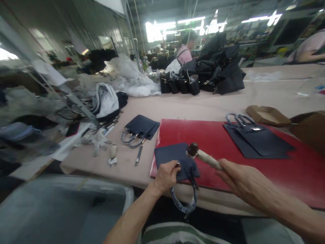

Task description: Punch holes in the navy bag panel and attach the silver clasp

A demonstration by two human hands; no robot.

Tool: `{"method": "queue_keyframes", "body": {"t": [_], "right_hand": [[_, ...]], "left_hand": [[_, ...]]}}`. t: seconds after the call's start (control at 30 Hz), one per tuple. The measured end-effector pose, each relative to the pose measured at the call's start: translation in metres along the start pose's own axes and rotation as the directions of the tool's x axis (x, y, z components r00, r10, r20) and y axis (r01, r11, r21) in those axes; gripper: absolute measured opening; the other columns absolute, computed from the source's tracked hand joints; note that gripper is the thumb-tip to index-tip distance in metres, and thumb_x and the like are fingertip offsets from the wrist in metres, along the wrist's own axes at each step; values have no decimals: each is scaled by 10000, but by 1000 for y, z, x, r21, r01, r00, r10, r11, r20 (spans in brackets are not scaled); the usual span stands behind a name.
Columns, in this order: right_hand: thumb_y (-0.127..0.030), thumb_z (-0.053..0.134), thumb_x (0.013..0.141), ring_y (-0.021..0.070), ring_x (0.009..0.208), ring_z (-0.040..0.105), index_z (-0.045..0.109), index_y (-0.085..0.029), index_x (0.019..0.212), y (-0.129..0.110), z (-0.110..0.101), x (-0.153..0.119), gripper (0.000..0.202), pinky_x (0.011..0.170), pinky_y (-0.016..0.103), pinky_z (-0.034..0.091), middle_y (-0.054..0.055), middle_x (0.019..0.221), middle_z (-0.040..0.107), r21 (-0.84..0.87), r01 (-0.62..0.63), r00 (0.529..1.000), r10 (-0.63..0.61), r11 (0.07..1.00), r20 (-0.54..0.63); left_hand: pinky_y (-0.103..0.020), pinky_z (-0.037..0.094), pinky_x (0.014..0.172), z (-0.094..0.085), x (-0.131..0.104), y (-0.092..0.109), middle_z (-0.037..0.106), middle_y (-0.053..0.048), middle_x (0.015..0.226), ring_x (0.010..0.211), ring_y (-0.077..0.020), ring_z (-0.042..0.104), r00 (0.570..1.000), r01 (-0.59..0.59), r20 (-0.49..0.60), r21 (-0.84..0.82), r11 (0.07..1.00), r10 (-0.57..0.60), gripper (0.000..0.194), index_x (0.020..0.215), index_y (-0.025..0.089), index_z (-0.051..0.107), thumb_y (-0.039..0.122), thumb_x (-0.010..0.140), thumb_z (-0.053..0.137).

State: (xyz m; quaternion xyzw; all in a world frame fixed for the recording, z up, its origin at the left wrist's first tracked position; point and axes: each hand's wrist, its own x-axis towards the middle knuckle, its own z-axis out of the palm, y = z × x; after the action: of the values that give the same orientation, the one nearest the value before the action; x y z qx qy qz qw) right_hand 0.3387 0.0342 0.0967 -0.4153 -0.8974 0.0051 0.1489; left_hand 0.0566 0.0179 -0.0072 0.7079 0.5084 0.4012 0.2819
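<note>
A dark navy handbag panel (170,154) lies on the red board, its plastic-wrapped handle (185,203) hanging over the front edge. My left hand (164,176) rests on the panel with thumb and forefinger pinched together at a small shiny metal piece (178,164), whose exact kind I cannot make out. In my right hand (235,174) is a hammer (207,159) with a pale wrapped handle. Its dark head is above the panel's right part, close to my left fingertips. Whether the head touches the panel is unclear.
The red board (203,130) covers the table front. More navy bag pieces with wrapped handles (256,137) lie right, others (141,127) left. Near them are a flat metal tool (138,156), an awl-like tool (113,155) and a cardboard tray (267,115). A grey bin (76,189) stands front left.
</note>
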Motion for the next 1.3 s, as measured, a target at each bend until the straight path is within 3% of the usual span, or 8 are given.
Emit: {"method": "queue_keyframes", "body": {"t": [0.23, 0.6, 0.73, 0.8, 0.87, 1.0, 1.17, 1.3], "right_hand": [[-227, 418, 990, 234, 699, 541, 593, -154, 990, 44, 70, -7, 189, 575, 341, 360, 88, 863, 573, -326, -76, 966, -12, 942, -259], [-277, 633, 914, 302, 1314, 382, 568, -177, 1347, -71, 111, 4, 449, 1148, 509, 289, 89, 1438, 476, 274, -225, 974, 227, 935, 24], [-262, 647, 895, 291, 1314, 377, 562, -172, 1352, -70, 111, 1, 473, 1165, 487, 275, 85, 1444, 474, 296, -236, 972, 232, 926, 48], [-275, 655, 896, 295, 1318, 372, 559, -171, 1350, -68, 110, 1, 475, 1171, 486, 266, 89, 1448, 468, 297, -238, 971, 233, 925, 54], [-286, 656, 899, 297, 1322, 368, 556, -176, 1348, -68, 110, 1, 472, 1173, 484, 262, 87, 1449, 465, 295, -248, 969, 243, 923, 53], [-274, 648, 907, 289, 1325, 368, 554, -186, 1342, -71, 111, 2, 454, 1169, 473, 264, 72, 1443, 472, 293, -256, 966, 255, 921, 44], [-167, 617, 872, 291, 1275, 406, 584, -175, 1298, -77, 114, -4, 428, 1119, 472, 313, 80, 1392, 500, 287, -257, 961, 275, 923, -25], [-124, 532, 878, 310, 1210, 446, 581, -167, 1257, -82, 123, -11, 385, 1005, 492, 378, 95, 1321, 533, 224, -241, 943, 283, 944, -179]], "left_hand": [[-292, 459, 741, 3, 4, 0, 689, -42, 850, 805, -177, 661, 1000, 7, -18, -33, 999, -7, 122, 874, 205, 616, 219, 939, 513], [-310, 513, 795, -2, 0, 1, 692, -34, 868, 827, -162, 668, 987, 155, -16, -174, 972, -160, 154, 916, 187, 615, 300, 956, 518], [-325, 568, 661, -28, 11, -8, 654, -1, 777, 682, -179, 680, 766, 226, -335, -659, 717, -549, 359, 911, 171, 528, 483, 803, 669], [-331, 559, 675, -51, 16, -19, 663, -24, 765, 664, -184, 669, 729, 313, -431, -480, 819, -531, 356, 884, 152, 574, 483, 788, 660], [-356, 535, 744, -72, 16, -32, 691, -64, 799, 732, -211, 672, 782, 473, -445, -33, 880, -437, 294, 896, 147, 657, 430, 847, 596], [-407, 473, 833, -85, 4, -41, 713, -142, 1087, 1010, -313, 662, 837, 547, -349, 562, 620, -422, 350, 1155, 145, 686, 350, 920, 527], [-375, 429, 798, -59, -25, -13, 675, -105, 985, 926, -264, 632, 867, 499, -354, 585, 640, -352, 326, 946, 172, 680, 356, 985, 414], [-391, 424, 805, -43, -60, 8, 643, -85, 910, 844, -248, 610, 767, 628, -408, 320, 709, -495, 387, 889, 188, 613, 527, 950, 436]]}}
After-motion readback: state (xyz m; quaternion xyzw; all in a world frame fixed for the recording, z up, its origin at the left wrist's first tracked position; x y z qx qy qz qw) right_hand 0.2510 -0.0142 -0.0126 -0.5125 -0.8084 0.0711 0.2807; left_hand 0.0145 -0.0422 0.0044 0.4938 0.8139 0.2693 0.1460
